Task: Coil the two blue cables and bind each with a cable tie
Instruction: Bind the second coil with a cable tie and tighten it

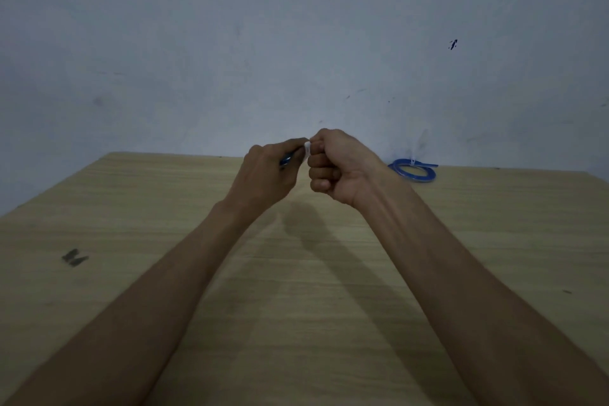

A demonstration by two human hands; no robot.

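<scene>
My left hand (267, 171) is raised above the table and grips a blue cable (285, 160), of which only a short piece shows between the fingers. My right hand (336, 166) is curled into a fist right beside it and pinches a white cable tie (307, 149) where the two hands meet. The rest of that cable is hidden inside my hands. A second blue cable (413, 170) lies coiled at the far right of the table, with a white tie (413, 161) round it and one end sticking out to the right.
The light wooden table (296, 290) runs up to a plain grey wall (296, 43). A dark smudge (74, 257) marks the table at the left.
</scene>
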